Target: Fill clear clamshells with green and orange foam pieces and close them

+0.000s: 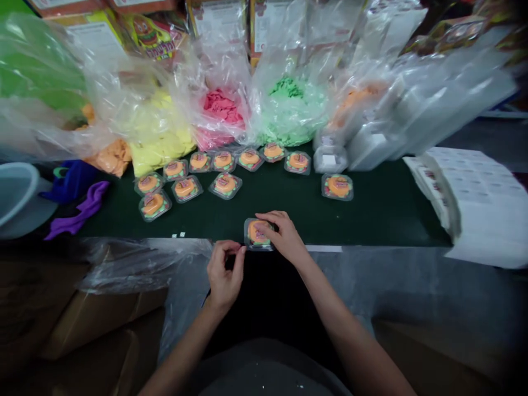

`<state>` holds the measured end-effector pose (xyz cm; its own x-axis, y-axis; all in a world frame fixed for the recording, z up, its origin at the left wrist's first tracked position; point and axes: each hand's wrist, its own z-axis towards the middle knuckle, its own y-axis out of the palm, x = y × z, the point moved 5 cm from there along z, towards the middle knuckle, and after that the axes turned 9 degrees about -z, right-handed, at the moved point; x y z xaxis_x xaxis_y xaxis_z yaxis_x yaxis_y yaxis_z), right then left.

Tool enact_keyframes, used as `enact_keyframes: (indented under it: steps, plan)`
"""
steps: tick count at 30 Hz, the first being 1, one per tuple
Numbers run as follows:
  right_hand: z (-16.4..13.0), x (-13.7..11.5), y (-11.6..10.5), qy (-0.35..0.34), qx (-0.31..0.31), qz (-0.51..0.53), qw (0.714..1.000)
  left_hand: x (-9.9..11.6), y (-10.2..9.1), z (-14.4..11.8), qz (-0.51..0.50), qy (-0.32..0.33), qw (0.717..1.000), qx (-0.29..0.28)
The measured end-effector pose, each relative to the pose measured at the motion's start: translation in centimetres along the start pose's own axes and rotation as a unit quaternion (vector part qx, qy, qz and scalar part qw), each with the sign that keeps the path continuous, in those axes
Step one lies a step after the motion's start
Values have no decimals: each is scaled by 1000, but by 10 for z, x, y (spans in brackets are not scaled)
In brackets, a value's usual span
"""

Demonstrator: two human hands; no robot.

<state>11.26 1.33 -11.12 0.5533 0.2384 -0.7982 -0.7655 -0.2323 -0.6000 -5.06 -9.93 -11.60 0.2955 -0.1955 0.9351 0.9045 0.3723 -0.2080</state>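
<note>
A small clear plastic box (249,237) with an orange burger-shaped piece in it sits at the table's front edge. My right hand (284,235) is closed over its right side, with the thumb on top and the fingers along the far side. Just left of the box, my left hand (225,272) is in a pinch, thumb and forefinger tips together. Whatever those tips may hold is too small to make out. Several similar filled boxes stand farther back, among them a single box (337,187) to the right and another box (225,185) near the middle.
Open plastic bags hold yellow pieces (163,132), pink pieces (223,107) and green pieces (289,113). Stacked clear containers (383,137) and sticker sheets (482,203) lie to the right. A grey tub (20,198) and purple cloth (80,212) are at left.
</note>
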Motion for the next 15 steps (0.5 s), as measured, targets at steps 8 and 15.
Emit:
enact_keyframes:
  steps: [8,15]
  plan:
    - [-7,-1,0,-3,-2,41,999,-20,37,-18,-301,-334,893,-25]
    - [-43,5,1,54,59,91,993,-9,49,-17,-354,-385,852,-17]
